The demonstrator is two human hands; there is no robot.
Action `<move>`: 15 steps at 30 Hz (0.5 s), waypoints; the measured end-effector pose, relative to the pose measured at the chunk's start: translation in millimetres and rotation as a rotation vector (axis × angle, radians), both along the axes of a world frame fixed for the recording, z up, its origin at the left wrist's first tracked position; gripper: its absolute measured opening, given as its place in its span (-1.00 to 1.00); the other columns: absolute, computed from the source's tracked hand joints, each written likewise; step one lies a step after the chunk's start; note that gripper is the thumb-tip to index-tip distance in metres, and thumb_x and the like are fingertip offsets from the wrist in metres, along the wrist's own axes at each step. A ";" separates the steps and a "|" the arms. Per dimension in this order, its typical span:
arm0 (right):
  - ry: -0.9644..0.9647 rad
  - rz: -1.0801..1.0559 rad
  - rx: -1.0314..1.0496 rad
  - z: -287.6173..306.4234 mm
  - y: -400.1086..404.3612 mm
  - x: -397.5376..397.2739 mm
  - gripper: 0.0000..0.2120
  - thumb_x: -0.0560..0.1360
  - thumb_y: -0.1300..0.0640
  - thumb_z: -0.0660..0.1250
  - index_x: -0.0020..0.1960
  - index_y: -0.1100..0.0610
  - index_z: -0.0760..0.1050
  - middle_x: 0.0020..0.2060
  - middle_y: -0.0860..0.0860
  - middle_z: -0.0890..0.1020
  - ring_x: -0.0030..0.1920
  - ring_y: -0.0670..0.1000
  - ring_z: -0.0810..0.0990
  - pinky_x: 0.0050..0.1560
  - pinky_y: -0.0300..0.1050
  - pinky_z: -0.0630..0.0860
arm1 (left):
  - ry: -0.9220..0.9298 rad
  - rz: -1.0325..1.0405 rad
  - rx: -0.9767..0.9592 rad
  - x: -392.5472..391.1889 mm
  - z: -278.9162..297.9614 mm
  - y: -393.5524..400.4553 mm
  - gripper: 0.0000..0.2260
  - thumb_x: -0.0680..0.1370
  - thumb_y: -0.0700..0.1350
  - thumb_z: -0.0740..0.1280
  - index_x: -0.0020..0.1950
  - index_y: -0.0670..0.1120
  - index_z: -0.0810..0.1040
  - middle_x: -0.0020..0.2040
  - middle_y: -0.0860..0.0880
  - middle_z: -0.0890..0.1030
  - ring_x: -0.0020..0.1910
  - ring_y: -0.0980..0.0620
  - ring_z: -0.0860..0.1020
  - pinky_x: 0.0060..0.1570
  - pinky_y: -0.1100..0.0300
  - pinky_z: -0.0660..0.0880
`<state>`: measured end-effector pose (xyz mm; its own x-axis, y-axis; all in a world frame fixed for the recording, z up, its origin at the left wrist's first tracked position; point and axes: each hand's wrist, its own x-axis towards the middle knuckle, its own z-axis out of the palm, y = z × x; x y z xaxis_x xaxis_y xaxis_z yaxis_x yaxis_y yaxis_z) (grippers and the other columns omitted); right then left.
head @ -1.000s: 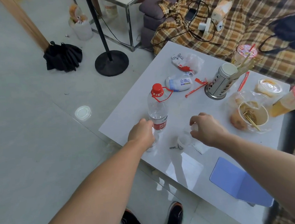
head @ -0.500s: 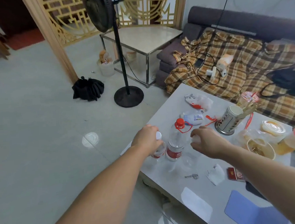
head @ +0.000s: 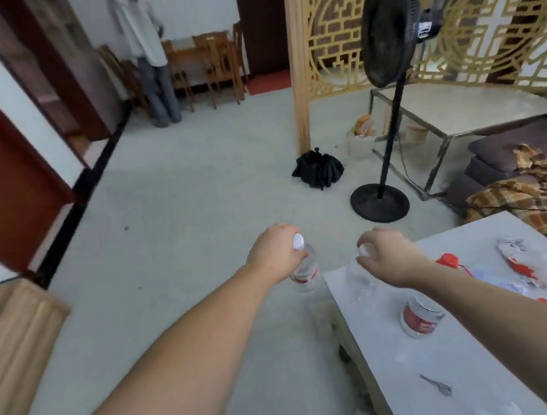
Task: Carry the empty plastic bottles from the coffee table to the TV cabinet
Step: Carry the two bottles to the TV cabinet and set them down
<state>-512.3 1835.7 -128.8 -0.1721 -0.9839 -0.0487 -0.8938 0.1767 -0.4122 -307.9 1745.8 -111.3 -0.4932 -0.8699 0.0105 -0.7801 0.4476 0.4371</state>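
My left hand grips a clear plastic bottle with a white cap and red label by its neck; it hangs over the floor, left of the white coffee table. My right hand holds a second clear bottle by its white cap, above the table's left corner. A third bottle with a red cap and red label stands on the table, its middle hidden by my right forearm.
A key and wrappers lie on the table. A black standing fan, a folded black umbrella, a glass side table and a sofa with plaid blanket are at the right. Open floor stretches ahead and left.
Both hands have lifted their bottles off the table and swung left. The view has turned left and up toward the room, so most of the table has left the frame.
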 end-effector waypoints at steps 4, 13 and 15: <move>-0.020 0.184 -0.023 3.8 -24.6 55.5 -0.74 0.49 0.09 0.29 0.15 0.14 0.53 0.05 0.10 0.53 0.05 0.14 0.54 -0.03 -0.09 0.40 | -0.010 0.175 -0.034 71.1 12.9 17.3 -0.80 0.48 -0.08 0.37 0.06 -0.11 0.55 0.05 -0.11 0.58 0.04 -0.16 0.52 -0.08 0.09 0.46; -0.051 0.574 -0.041 13.5 -80.1 245.0 -0.77 0.47 0.08 0.33 0.10 0.12 0.54 -0.01 0.07 0.56 0.05 0.13 0.54 -0.08 -0.14 0.37 | -0.031 0.536 -0.043 255.1 20.6 57.0 -0.80 0.50 -0.10 0.33 0.12 -0.05 0.54 0.07 -0.04 0.55 0.07 -0.11 0.52 -0.07 0.12 0.43; -0.031 0.667 -0.035 12.9 -88.9 290.9 -0.76 0.48 0.06 0.33 0.11 0.12 0.54 0.00 0.07 0.56 0.06 0.12 0.54 -0.08 -0.13 0.39 | -0.023 0.632 -0.024 298.6 19.2 65.3 -0.83 0.47 -0.09 0.36 0.04 -0.05 0.54 0.02 -0.04 0.56 0.03 -0.11 0.53 -0.09 0.11 0.45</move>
<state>-221.3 1746.8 -116.0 0.4746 -0.8802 -0.0101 -0.7947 -0.4235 -0.4348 -9.3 1811.0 -92.1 0.1158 -0.9928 0.0288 -0.9059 -0.0937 0.4129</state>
